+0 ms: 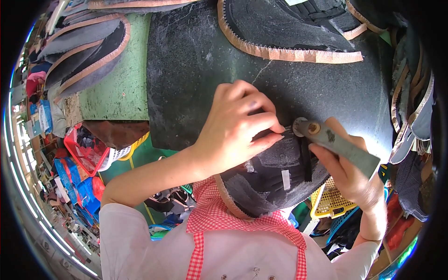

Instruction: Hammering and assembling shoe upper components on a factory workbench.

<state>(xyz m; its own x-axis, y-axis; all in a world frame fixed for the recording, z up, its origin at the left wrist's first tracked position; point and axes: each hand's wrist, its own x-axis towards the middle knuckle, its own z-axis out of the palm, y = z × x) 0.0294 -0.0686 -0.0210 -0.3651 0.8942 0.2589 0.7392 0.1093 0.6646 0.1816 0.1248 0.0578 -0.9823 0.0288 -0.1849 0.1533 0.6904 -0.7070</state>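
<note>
From afar, I see my left hand (240, 119) pinching the far edge of a curved black fabric piece with tan stitched edging (268, 189), at the near side of a dark, scuffed mat (191, 84). My right hand (343, 170) grips a grey metal hammer (350, 149). I judge this to be edge-flattening; the next tap calls for clear fingertips.

Workshop surroundings: baskets, sheeting, strip lights.
Left: 1 red plastic basket (89, 161) holding dark scraps (86, 139); 1 white basket (113, 157) just beside it. Nearby, crumpled blue plastic sheeting (89, 204) with a red bundle (98, 187) against it. Green floor (143, 166), yellow-lined. Far left, lit strip lights (22, 189). Lower right: 1 yellow perforated basket (329, 207), a blue basket (339, 224) near.
</note>
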